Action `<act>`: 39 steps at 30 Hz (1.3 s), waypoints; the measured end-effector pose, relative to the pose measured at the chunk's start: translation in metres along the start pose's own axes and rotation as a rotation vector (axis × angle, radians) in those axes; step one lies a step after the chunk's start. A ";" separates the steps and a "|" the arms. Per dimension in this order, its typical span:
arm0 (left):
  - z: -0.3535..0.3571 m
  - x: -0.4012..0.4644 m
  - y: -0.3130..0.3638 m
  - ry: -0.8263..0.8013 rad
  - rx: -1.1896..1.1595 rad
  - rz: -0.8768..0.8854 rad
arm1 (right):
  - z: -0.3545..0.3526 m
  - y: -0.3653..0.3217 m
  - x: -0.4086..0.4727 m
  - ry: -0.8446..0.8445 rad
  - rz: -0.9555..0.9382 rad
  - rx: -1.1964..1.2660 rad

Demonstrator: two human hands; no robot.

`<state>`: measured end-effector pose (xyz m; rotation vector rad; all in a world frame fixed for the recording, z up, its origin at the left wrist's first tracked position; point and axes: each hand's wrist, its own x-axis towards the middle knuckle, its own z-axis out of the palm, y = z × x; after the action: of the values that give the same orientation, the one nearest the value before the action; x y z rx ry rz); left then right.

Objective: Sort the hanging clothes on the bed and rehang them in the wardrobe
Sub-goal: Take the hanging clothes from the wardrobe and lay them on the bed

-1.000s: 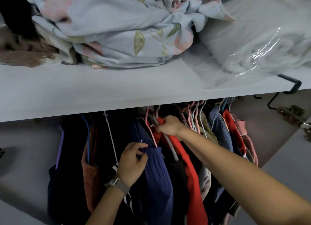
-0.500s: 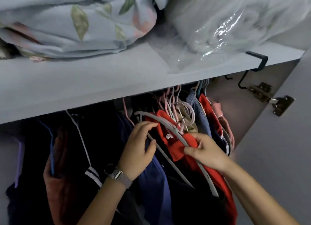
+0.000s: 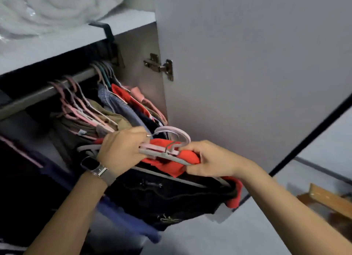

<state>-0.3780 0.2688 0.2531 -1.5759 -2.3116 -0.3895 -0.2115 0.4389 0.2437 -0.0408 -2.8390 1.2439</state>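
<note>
Grey wardrobe door [image 3: 247,64] stands open beside the rail [image 3: 43,92], where clothes on pink hangers [image 3: 80,110] hang crowded. Both hands are out in front of them, close together. The left hand [image 3: 122,152], watch [image 3: 93,166] on its wrist, grips a bunch of hangers [image 3: 162,152]. The right hand [image 3: 211,159] clutches the red garment [image 3: 169,164] on them, above a black garment [image 3: 167,197].

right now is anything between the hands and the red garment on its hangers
Nothing visible: the left hand grips the grey and pink plastic hangers, and the right hand holds the red fabric garment directly.
</note>
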 end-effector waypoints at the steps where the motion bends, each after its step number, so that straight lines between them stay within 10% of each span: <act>1: -0.004 0.001 0.021 0.006 -0.018 0.032 | -0.005 0.003 -0.024 0.019 0.020 -0.023; 16: 0.004 0.021 0.438 0.034 -0.476 0.332 | -0.060 0.021 -0.475 0.974 0.575 -0.546; 39: 0.026 -0.033 0.989 -0.440 -0.858 1.558 | 0.012 -0.035 -0.866 1.376 1.847 -0.759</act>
<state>0.5538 0.6035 0.2617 -3.4131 -0.3528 -0.6067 0.6524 0.3710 0.2372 -2.4464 -1.1666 -0.3338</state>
